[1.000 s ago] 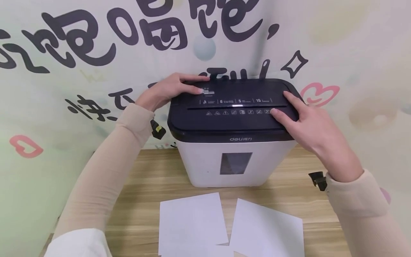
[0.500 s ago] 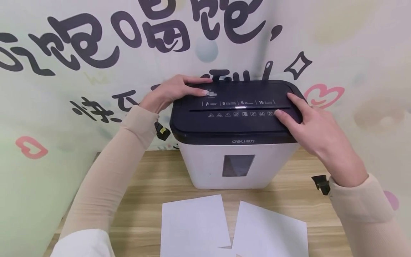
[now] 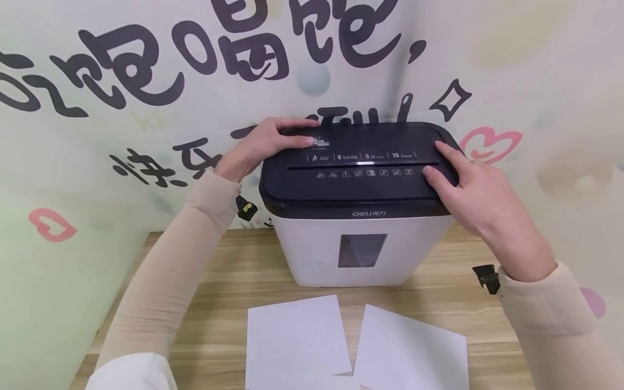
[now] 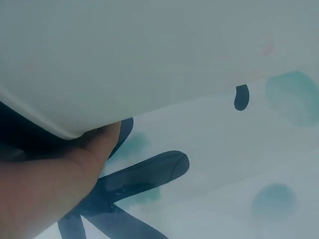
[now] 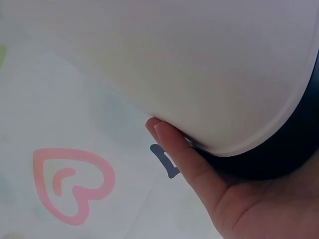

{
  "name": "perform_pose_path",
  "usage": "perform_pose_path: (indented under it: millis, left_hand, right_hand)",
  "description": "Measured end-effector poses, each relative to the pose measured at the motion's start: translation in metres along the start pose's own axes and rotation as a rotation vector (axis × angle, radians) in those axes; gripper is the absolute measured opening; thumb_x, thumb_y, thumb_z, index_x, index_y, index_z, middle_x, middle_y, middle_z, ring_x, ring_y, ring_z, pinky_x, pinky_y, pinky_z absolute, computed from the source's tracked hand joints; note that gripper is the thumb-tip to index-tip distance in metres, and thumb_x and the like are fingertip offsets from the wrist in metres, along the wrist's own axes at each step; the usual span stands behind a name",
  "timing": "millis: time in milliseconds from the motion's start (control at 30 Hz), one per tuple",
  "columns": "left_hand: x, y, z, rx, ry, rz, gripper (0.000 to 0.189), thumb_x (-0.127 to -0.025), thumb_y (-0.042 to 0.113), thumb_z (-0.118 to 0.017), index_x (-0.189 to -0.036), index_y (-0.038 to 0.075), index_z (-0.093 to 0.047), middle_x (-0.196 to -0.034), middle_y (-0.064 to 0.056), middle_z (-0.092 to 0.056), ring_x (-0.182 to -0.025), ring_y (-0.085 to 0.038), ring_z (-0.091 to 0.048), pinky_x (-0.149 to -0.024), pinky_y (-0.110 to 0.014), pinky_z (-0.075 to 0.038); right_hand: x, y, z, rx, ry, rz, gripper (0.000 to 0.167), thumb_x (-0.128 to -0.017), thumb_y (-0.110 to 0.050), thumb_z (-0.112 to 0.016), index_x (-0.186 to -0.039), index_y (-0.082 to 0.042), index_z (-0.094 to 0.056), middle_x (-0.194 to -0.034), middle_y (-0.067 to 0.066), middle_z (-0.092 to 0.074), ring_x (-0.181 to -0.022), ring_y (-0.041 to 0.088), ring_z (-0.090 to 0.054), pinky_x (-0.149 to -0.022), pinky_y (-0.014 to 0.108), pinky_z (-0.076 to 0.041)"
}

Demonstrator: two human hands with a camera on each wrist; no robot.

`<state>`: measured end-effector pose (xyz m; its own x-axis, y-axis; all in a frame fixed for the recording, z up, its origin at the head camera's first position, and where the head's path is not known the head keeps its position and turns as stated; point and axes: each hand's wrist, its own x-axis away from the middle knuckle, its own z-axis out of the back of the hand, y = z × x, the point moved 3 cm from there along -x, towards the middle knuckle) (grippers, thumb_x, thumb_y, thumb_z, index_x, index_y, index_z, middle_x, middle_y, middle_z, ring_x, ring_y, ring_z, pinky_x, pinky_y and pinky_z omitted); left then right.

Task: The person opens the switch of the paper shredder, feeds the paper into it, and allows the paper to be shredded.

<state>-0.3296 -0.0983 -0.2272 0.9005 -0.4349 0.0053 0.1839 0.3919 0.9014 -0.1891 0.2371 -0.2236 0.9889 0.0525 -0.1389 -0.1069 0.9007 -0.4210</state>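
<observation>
A paper shredder [image 3: 361, 187] with a black top and a white bin [image 3: 312, 249] stands upright on the wooden table. My left hand [image 3: 265, 140] grips the left end of its top, thumb and index finger lying on the upper face. At the right end my right hand [image 3: 480, 195] holds it, thumb and index finger on top near the slot's end. Fingers [image 5: 184, 152] of that hand reach under the black rim along the white bin in the right wrist view. In the left wrist view, part of the left hand [image 4: 55, 189] shows below the rim, its fingertips hidden.
Two white paper sheets lie in front of the shredder, the left sheet [image 3: 297, 341] and the right sheet [image 3: 411, 346], with more white paper at the bottom edge. A printed wall covering [image 3: 219, 97] rises close behind. The wooden table [image 3: 209, 281] extends to both sides.
The head view has shifted slightly, moving the whole scene a little right and down. My right thumb has slid slightly toward the right edge of the top. The shredder stays in place.
</observation>
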Motion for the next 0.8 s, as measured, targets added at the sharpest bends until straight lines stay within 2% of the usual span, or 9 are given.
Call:
perform_pose_path:
  millis: [133,233,333,467,667,800]
  left_hand:
    - [0.011,-0.002,0.001,-0.070,0.015,-0.012,0.053,-0.090,0.040,-0.073,-0.140,0.030,-0.059,-0.152,0.009,-0.043,-0.136,-0.008,-0.039,-0.113,-0.031,-0.029]
    - [0.027,-0.004,0.003,-0.146,0.020,-0.025,0.053,-0.094,0.045,-0.065,-0.145,0.035,-0.051,-0.155,0.009,-0.038,-0.141,-0.010,-0.033,-0.116,-0.036,-0.025]
    - [0.043,-0.011,0.003,-0.167,0.030,-0.060,0.053,-0.098,0.047,-0.057,-0.148,0.037,-0.045,-0.157,0.009,-0.035,-0.144,-0.011,-0.029,-0.117,-0.040,-0.024]
    - [0.060,-0.015,0.000,-0.167,0.042,-0.116,0.051,-0.103,0.044,-0.048,-0.152,0.033,-0.038,-0.160,0.008,-0.028,-0.147,-0.012,-0.024,-0.117,-0.041,-0.023]
    - [0.081,-0.013,-0.001,-0.283,0.098,-0.118,0.051,-0.107,0.043,-0.038,-0.156,0.031,-0.032,-0.162,0.005,-0.026,-0.148,-0.016,-0.024,-0.118,-0.042,-0.023]
    - [0.094,-0.017,-0.002,-0.284,0.109,-0.118,0.051,-0.107,0.044,-0.035,-0.156,0.032,-0.029,-0.161,0.004,-0.028,-0.142,-0.020,-0.037,-0.112,-0.043,-0.036]
  right_hand:
    - [0.002,0.003,-0.001,-0.023,0.001,0.005,0.060,-0.103,-0.047,-0.032,-0.158,-0.024,-0.026,-0.150,0.031,-0.037,-0.133,0.052,-0.036,-0.102,0.064,-0.030]
    - [0.005,0.005,0.000,-0.046,0.010,0.004,0.059,-0.103,-0.047,-0.032,-0.158,-0.026,-0.026,-0.152,0.029,-0.036,-0.136,0.050,-0.034,-0.104,0.065,-0.028]
    - [0.012,0.008,0.000,-0.078,0.035,0.000,0.058,-0.104,-0.047,-0.032,-0.158,-0.028,-0.026,-0.153,0.026,-0.036,-0.136,0.048,-0.036,-0.102,0.064,-0.030]
    - [0.022,0.014,0.002,-0.114,0.051,-0.009,0.056,-0.104,-0.046,-0.032,-0.158,-0.032,-0.027,-0.153,0.023,-0.038,-0.133,0.049,-0.039,-0.099,0.063,-0.031]
    - [0.026,0.016,0.000,-0.129,0.040,-0.010,0.055,-0.105,-0.048,-0.030,-0.158,-0.033,-0.026,-0.152,0.023,-0.038,-0.127,0.051,-0.041,-0.096,0.063,-0.031]
    - [0.033,0.021,-0.002,-0.149,0.044,-0.006,0.054,-0.106,-0.046,-0.030,-0.158,-0.035,-0.024,-0.152,0.025,-0.038,-0.124,0.050,-0.042,-0.095,0.063,-0.030]
